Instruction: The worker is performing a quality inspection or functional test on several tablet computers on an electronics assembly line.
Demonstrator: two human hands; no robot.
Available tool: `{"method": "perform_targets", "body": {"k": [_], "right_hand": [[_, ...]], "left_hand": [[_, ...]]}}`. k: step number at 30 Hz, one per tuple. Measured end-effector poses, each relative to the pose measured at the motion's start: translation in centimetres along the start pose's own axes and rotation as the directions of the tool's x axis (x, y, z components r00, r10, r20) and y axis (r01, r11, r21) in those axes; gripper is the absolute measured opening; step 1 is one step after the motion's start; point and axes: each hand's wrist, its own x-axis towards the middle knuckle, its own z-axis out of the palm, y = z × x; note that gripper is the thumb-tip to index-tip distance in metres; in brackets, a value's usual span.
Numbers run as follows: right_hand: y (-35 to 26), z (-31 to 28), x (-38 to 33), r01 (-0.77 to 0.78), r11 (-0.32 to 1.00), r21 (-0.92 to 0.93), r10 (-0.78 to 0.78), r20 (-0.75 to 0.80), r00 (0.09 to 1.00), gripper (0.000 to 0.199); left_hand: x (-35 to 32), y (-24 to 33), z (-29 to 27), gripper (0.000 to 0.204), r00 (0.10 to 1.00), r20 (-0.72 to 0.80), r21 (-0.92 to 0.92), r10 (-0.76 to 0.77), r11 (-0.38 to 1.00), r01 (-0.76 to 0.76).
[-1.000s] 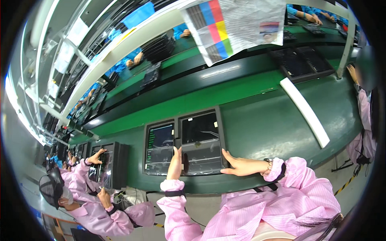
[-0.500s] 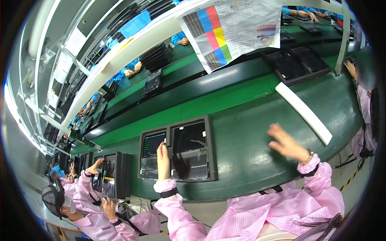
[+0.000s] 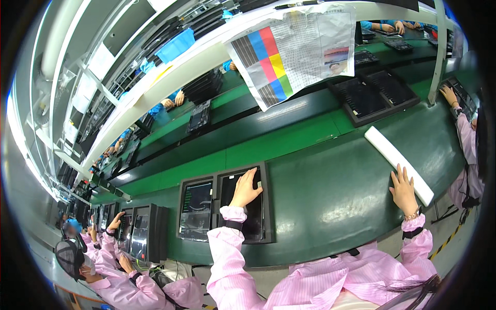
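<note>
On the green bench before me lies a black tray (image 3: 268, 227) with two dark flat screen panels side by side. Lines of small green text glow on the left panel (image 3: 196, 209). Over the upper part of the right panel (image 3: 253, 222) is my left hand (image 3: 245, 190), open, covering some of the glass; whether it presses on the panel I cannot tell. To the right, my right hand (image 3: 404, 194) is open with fingers spread, its fingertips overlapping the near edge of a long white bar (image 3: 395, 156).
A second black tray with two panels (image 3: 374, 95) sits at the far right of the bench. Above hangs a printed sheet with colour blocks (image 3: 289, 54). At left, a co-worker in pink (image 3: 111, 276) handles another tray (image 3: 147, 232); another person's hand (image 3: 448, 95) is at far right.
My left hand has moved right, from around the tray's middle divider onto the right panel. My right hand has moved right to the white bar. The view has shifted slightly.
</note>
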Motion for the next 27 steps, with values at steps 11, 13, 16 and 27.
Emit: {"method": "perform_targets", "body": {"k": [11, 13, 16, 27], "right_hand": [[3.8, -1.1, 1.4, -0.205, 0.966, -0.16, 0.232, 0.172, 0.958, 0.074], [4.3, -1.4, 4.4, -0.242, 0.951, -0.192, 0.277, 0.177, 0.944, 0.072], [4.8, -1.3, 10.2, 0.091, 0.988, -0.125, -0.1, -0.071, 0.992, 0.049], [-6.5, -0.5, 24.7, 0.43, 0.825, -0.367, -0.56, -0.431, 0.707, 0.008]], "left_hand": [[3.0, 1.4, 0.3, 0.048, 0.986, -0.168, 0.143, 0.023, 0.99, 0.001], [3.1, 1.5, 0.5, 0.036, 0.969, -0.246, 0.203, 0.033, 0.979, 0.018], [4.0, 1.7, 0.8, 0.024, 0.95, -0.313, 0.296, -0.001, 0.95, 0.099], [-0.9, 3.8, -2.4, 0.041, 0.973, -0.232, 0.274, 0.018, 0.961, 0.048]]}}
